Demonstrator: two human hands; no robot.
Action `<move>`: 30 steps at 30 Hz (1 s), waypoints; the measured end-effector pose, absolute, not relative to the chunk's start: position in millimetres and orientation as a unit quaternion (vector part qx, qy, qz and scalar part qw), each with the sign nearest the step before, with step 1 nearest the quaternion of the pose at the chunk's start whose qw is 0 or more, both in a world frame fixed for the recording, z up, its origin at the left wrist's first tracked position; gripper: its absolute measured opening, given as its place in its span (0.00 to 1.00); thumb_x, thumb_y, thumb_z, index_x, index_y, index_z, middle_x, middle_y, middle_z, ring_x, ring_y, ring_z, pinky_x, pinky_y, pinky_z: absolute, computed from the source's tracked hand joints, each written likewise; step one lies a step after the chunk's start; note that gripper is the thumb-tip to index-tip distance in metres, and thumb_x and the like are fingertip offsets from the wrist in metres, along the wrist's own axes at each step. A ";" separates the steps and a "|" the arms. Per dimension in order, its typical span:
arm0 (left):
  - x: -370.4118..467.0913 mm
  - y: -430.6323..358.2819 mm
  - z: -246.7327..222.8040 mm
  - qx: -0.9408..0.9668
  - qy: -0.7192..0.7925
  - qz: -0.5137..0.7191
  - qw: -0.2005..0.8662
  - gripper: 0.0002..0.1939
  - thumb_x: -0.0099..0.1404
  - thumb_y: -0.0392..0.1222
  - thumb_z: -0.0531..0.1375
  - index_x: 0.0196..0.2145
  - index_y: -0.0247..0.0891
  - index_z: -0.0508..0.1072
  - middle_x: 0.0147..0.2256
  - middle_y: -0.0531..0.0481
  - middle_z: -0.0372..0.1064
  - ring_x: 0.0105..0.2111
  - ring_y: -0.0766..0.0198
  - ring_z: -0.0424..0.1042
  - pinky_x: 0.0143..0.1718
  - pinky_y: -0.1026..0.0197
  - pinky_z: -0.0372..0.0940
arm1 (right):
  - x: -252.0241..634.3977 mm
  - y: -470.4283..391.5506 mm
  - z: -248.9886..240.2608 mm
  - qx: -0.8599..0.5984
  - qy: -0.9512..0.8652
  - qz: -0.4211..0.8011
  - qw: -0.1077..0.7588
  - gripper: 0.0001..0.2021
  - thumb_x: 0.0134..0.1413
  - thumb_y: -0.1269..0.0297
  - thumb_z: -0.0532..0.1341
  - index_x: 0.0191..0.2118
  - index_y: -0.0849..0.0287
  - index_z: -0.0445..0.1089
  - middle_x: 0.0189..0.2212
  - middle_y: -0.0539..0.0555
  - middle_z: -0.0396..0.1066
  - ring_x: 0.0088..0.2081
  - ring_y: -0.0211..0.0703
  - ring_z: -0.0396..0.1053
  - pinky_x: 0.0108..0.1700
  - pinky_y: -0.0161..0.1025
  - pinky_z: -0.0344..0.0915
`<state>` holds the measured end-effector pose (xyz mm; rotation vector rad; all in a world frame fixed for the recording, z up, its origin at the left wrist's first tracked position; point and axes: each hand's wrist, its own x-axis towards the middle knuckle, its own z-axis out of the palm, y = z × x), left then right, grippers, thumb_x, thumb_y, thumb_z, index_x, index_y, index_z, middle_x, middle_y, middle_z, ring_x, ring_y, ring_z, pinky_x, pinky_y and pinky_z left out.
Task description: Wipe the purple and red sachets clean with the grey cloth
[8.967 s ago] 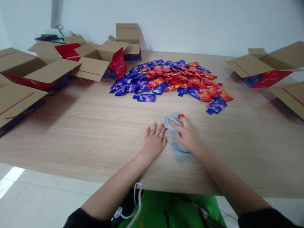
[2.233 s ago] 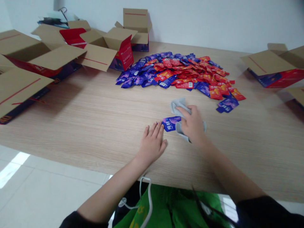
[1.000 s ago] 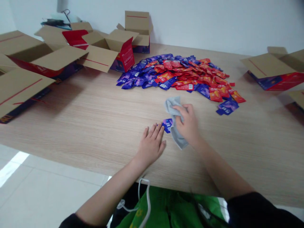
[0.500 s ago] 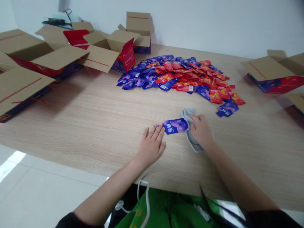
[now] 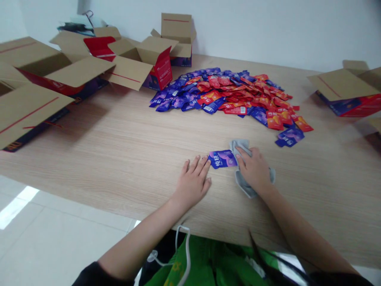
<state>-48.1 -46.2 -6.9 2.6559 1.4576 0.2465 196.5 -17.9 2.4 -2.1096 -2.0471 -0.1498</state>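
My left hand [image 5: 194, 181] lies flat on the wooden table [image 5: 119, 147], fingers apart, fingertips touching the left end of a purple sachet [image 5: 222, 158]. My right hand [image 5: 255, 170] presses a grey cloth [image 5: 242, 183] onto the sachet's right end; the cloth bunches above and below the hand. Beyond them lies a heap of several red and purple sachets [image 5: 232, 95].
Open cardboard boxes stand at the left [image 5: 38, 79] and back left [image 5: 149, 59], another box [image 5: 348, 87] at the right. A lone purple sachet [image 5: 288, 137] lies at the heap's near right edge. My green clothing and a white cable [image 5: 184, 254] hang below the table's near edge.
Nine seconds ago the cloth covered a red sachet; since then a purple one lies there. In the last second my right hand slid the cloth rightward across it, uncovering most of it. Left hand stayed.
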 end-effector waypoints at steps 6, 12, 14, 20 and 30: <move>-46.9 -46.6 -9.0 0.873 0.477 0.091 0.047 0.29 0.73 0.48 0.45 0.68 0.38 0.54 0.69 0.47 0.47 0.68 0.51 0.46 0.66 0.40 0.46 | 161.8 -9.1 16.8 -0.667 -0.721 -0.026 0.186 0.22 0.66 0.61 0.49 0.62 0.50 0.66 0.45 0.60 0.64 0.42 0.48 0.65 0.42 0.43 0.63; -47.1 -47.4 -8.5 0.870 0.483 0.089 0.043 0.28 0.73 0.47 0.46 0.68 0.40 0.54 0.68 0.48 0.50 0.68 0.52 0.47 0.66 0.41 0.46 | 134.6 -25.6 3.5 -0.640 -0.760 -0.052 0.103 0.21 0.65 0.57 0.52 0.61 0.43 0.66 0.49 0.60 0.63 0.43 0.52 0.61 0.44 0.47 0.59; -46.6 -47.4 -8.6 0.870 0.482 0.090 0.042 0.29 0.72 0.47 0.46 0.69 0.41 0.52 0.69 0.49 0.48 0.68 0.52 0.47 0.66 0.40 0.47 | 161.6 -28.9 -2.2 -0.683 -0.720 -0.065 0.100 0.22 0.65 0.56 0.50 0.62 0.46 0.66 0.49 0.62 0.62 0.44 0.53 0.61 0.44 0.48 0.59; -45.7 -46.8 -9.8 0.871 0.480 0.093 0.047 0.29 0.73 0.47 0.45 0.68 0.38 0.53 0.69 0.48 0.46 0.69 0.50 0.46 0.66 0.39 0.46 | 219.6 -21.8 12.6 -0.723 -0.679 -0.004 0.128 0.23 0.65 0.58 0.49 0.60 0.54 0.69 0.44 0.61 0.62 0.39 0.49 0.64 0.42 0.47 0.64; -46.6 -47.2 -9.0 0.873 0.478 0.089 0.041 0.28 0.73 0.48 0.45 0.67 0.38 0.56 0.67 0.46 0.53 0.68 0.51 0.46 0.66 0.39 0.46 | 121.9 -27.6 8.7 -0.616 -0.780 -0.050 0.099 0.23 0.62 0.64 0.53 0.62 0.45 0.66 0.49 0.61 0.63 0.44 0.53 0.60 0.45 0.48 0.58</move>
